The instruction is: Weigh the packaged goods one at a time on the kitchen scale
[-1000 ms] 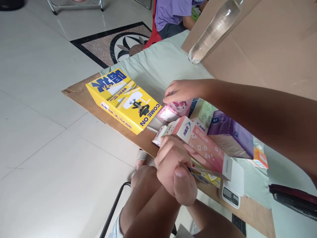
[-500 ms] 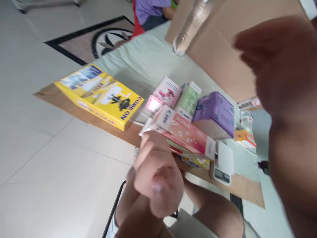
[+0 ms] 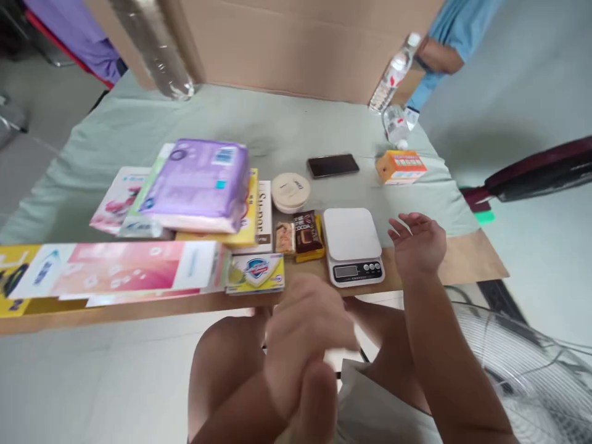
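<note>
My left hand (image 3: 308,342) is raised over my lap in front of the table edge. It is blurred, with fingers bent and the thumb apart, and nothing shows in the gap. Beyond it lies a yellow soap box (image 3: 256,273). My right hand (image 3: 420,243), empty with fingers loosely curled and apart, hovers at the table's front edge. Just left of it stands a white digital kitchen scale (image 3: 352,237) with a bare platform. Left of the scale are a brown cocoa snack packet (image 3: 306,233), a small clear-wrapped snack (image 3: 285,238) and a round cream-coloured container (image 3: 291,191).
A purple pack (image 3: 197,182) rests on boxes at left, behind a long pink box (image 3: 124,265). A phone (image 3: 333,165), an orange box (image 3: 401,166) and plastic bottles (image 3: 394,74) are farther back. Cardboard (image 3: 296,49) borders the back; a fan (image 3: 522,370) stands at right.
The view has swung right and levelled, bringing the scale, phone and bottles into fuller view. My right hand has dropped from close before the camera to the table edge.
</note>
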The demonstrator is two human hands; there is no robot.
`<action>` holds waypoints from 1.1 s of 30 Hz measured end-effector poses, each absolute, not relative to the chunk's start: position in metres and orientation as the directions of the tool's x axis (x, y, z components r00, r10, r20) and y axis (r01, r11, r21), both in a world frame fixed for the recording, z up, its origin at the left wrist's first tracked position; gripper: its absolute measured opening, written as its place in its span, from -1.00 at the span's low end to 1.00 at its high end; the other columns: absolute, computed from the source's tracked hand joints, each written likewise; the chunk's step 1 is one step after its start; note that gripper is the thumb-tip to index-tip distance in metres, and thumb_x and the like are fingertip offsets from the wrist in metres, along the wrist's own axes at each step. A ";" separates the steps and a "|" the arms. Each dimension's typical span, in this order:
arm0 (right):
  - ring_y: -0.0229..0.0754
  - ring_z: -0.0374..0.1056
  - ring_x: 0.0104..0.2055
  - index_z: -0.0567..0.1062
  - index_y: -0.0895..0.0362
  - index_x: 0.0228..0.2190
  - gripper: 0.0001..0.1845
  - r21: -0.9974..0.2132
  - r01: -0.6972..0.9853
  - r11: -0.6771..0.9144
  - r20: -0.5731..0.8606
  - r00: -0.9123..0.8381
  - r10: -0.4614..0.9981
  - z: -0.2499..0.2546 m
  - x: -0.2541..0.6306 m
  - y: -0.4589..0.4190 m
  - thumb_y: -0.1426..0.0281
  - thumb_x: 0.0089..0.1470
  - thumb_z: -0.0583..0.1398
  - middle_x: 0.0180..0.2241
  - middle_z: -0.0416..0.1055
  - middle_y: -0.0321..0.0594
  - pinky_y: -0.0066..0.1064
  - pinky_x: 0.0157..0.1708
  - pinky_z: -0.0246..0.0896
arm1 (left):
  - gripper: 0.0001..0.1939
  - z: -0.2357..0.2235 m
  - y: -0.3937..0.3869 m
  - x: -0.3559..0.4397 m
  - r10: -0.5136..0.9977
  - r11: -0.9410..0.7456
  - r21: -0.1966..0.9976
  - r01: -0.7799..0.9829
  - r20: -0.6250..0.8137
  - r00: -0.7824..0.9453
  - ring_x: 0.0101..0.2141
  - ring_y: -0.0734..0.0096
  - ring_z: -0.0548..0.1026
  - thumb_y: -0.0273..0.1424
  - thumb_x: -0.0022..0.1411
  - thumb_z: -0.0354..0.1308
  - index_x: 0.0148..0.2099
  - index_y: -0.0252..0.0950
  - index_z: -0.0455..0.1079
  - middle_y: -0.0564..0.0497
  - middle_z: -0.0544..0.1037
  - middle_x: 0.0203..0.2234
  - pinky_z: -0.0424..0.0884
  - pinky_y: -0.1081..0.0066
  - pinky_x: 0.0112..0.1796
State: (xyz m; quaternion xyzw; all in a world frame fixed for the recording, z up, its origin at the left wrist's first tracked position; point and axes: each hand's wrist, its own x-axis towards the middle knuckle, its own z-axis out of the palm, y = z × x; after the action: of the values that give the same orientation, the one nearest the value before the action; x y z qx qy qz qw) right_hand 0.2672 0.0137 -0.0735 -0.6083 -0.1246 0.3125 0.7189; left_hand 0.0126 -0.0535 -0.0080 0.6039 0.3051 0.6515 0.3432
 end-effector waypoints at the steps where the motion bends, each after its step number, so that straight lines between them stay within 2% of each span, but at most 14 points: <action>1: -0.24 0.55 -0.25 0.44 0.03 -0.35 -0.75 -0.942 -0.327 0.076 -0.221 0.776 0.590 -0.077 0.278 0.014 0.15 0.06 0.09 -0.28 0.51 -0.34 -0.41 -0.32 0.36 | -0.63 -0.008 -0.040 0.037 0.803 -0.585 0.806 -0.094 0.591 0.070 -0.55 0.41 0.41 -0.28 0.55 -0.02 -0.37 -0.19 0.35 0.09 0.47 -0.61 0.38 0.31 -0.42; 3: -0.24 0.55 -0.23 0.45 0.04 -0.34 -0.76 -0.918 -0.383 0.099 -0.265 0.781 0.566 -0.083 0.298 0.016 0.17 0.08 0.08 -0.26 0.53 -0.34 -0.40 -0.29 0.35 | -0.71 -0.011 -0.004 0.092 0.812 -0.526 0.850 -0.039 0.515 0.276 -0.41 0.40 0.57 -0.44 0.52 -0.05 -0.27 -0.21 0.42 0.03 0.62 -0.45 0.49 0.34 -0.29; 6: -0.24 0.54 -0.24 0.44 0.03 -0.35 -0.78 -0.867 -0.480 0.136 -0.351 0.782 0.515 -0.090 0.321 0.017 0.17 0.05 0.11 -0.28 0.53 -0.34 -0.40 -0.25 0.35 | -0.96 -0.025 0.068 0.181 0.814 -0.493 0.860 0.135 0.400 0.422 -0.13 0.26 0.65 -0.43 0.35 0.16 -0.16 -0.21 0.43 -0.07 0.69 -0.18 0.57 0.28 -0.06; 8: -0.22 0.56 -0.21 0.44 0.02 -0.33 -0.74 -0.824 -0.543 0.163 -0.394 0.755 0.524 -0.094 0.333 0.016 0.12 0.04 0.13 -0.25 0.54 -0.32 -0.37 -0.21 0.37 | -0.86 -0.036 0.121 0.236 0.830 -0.498 0.810 0.310 0.342 0.440 0.06 0.16 0.59 -0.44 0.29 0.24 -0.10 -0.21 0.41 -0.13 0.65 -0.05 0.50 0.18 0.16; 10: -0.17 0.58 -0.15 0.47 0.02 -0.30 -0.68 -0.801 -0.571 0.181 -0.395 0.731 0.557 -0.096 0.343 0.013 0.05 0.06 0.16 -0.20 0.57 -0.29 -0.33 -0.16 0.39 | -0.68 -0.044 0.171 0.277 0.869 -0.461 0.738 0.493 0.264 0.419 0.25 0.01 0.47 -0.40 0.21 0.36 0.00 -0.22 0.41 -0.21 0.55 0.12 0.36 0.06 0.32; 14: -0.09 0.59 -0.09 0.49 0.00 -0.28 -0.62 -0.819 -0.550 0.163 -0.373 0.727 0.577 -0.095 0.360 0.000 -0.03 0.07 0.20 -0.16 0.60 -0.25 -0.26 -0.12 0.40 | -0.27 -0.058 0.242 0.317 0.874 -0.406 0.629 0.663 0.053 0.484 0.44 -0.26 0.24 -0.26 0.01 0.57 0.17 -0.26 0.35 -0.28 0.39 0.28 0.18 -0.15 0.42; 17: -0.06 0.59 -0.09 0.50 0.00 -0.28 -0.62 -0.831 -0.542 0.128 -0.383 0.722 0.576 -0.092 0.369 -0.007 -0.03 0.08 0.19 -0.16 0.60 -0.23 -0.24 -0.15 0.40 | -0.10 -0.070 0.268 0.330 0.844 -0.405 0.591 0.698 -0.052 0.534 0.45 -0.37 0.21 -0.30 -0.18 0.68 0.17 -0.28 0.35 -0.30 0.39 0.28 0.19 -0.20 0.42; 21: -0.06 0.59 -0.06 0.52 0.00 -0.28 -0.64 -0.819 -0.561 0.119 -0.399 0.706 0.585 -0.089 0.372 -0.011 0.00 0.10 0.18 -0.13 0.60 -0.23 -0.24 -0.15 0.42 | -0.13 -0.087 0.281 0.345 0.849 -0.367 0.579 0.728 -0.112 0.517 0.35 -0.33 0.37 -0.41 -0.22 0.69 0.13 -0.30 0.37 -0.27 0.42 0.23 0.32 -0.11 0.36; 23: -0.07 0.59 -0.06 0.53 0.00 -0.29 -0.64 -0.818 -0.562 0.121 -0.401 0.709 0.580 -0.089 0.370 -0.013 0.00 0.09 0.19 -0.13 0.60 -0.23 -0.25 -0.15 0.42 | -0.23 -0.093 0.285 0.349 0.869 -0.339 0.635 0.694 -0.071 0.489 0.31 -0.24 0.42 -0.40 -0.19 0.69 0.04 -0.29 0.39 -0.22 0.44 0.18 0.36 -0.04 0.33; 26: -0.09 0.60 -0.09 0.53 0.01 -0.30 -0.64 -0.818 -0.560 0.129 -0.402 0.718 0.568 -0.091 0.368 -0.016 0.00 0.07 0.20 -0.15 0.60 -0.24 -0.28 -0.17 0.42 | -0.41 -0.095 0.289 0.349 0.913 -0.233 0.780 0.580 -0.030 0.407 0.16 -0.03 0.52 -0.22 -0.09 0.67 -0.21 -0.26 0.34 -0.08 0.52 -0.07 0.38 0.00 0.30; 28: -0.10 0.60 -0.09 0.52 0.01 -0.31 -0.65 -0.822 -0.553 0.134 -0.389 0.718 0.578 -0.091 0.366 -0.017 0.00 0.08 0.20 -0.14 0.60 -0.25 -0.29 -0.17 0.41 | -0.38 -0.090 0.286 0.343 0.934 -0.165 0.826 0.539 -0.044 0.354 0.04 0.09 0.54 -0.12 -0.09 0.65 -0.32 -0.24 0.27 -0.01 0.50 -0.21 0.41 0.00 0.26; 30: -0.11 0.59 -0.10 0.52 0.01 -0.31 -0.65 -0.828 -0.544 0.139 -0.371 0.716 0.591 -0.090 0.363 -0.015 0.00 0.07 0.20 -0.15 0.60 -0.25 -0.30 -0.16 0.40 | -0.34 -0.079 0.271 0.327 0.941 -0.170 0.830 0.531 -0.024 0.338 -0.01 0.10 0.54 -0.15 -0.20 0.69 -0.32 -0.25 0.27 -0.01 0.49 -0.23 0.46 0.01 0.21; 32: -0.13 0.59 -0.11 0.51 0.01 -0.32 -0.64 -0.836 -0.529 0.145 -0.349 0.717 0.604 -0.089 0.359 -0.013 0.00 0.06 0.19 -0.16 0.59 -0.28 -0.31 -0.15 0.39 | -0.31 -0.063 0.242 0.299 0.937 -0.252 0.826 0.504 0.078 0.340 -0.02 0.06 0.56 -0.28 -0.26 0.72 -0.22 -0.27 0.34 -0.05 0.50 -0.15 0.50 0.01 0.17; 33: -0.14 0.59 -0.11 0.51 0.01 -0.31 -0.65 -0.844 -0.515 0.147 -0.330 0.717 0.614 -0.089 0.357 -0.012 0.00 0.06 0.19 -0.16 0.58 -0.29 -0.31 -0.13 0.38 | -0.30 -0.053 0.222 0.281 0.927 -0.323 0.811 0.488 0.167 0.336 0.00 0.04 0.57 -0.33 -0.23 0.71 -0.12 -0.27 0.37 -0.06 0.51 -0.08 0.52 0.02 0.15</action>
State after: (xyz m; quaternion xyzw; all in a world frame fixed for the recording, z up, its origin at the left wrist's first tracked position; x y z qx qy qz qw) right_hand 0.3568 -0.0118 -0.0885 -0.5355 -0.0461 0.3735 0.7560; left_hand 0.2811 0.2219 -0.0530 0.7449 0.4749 0.3263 0.3364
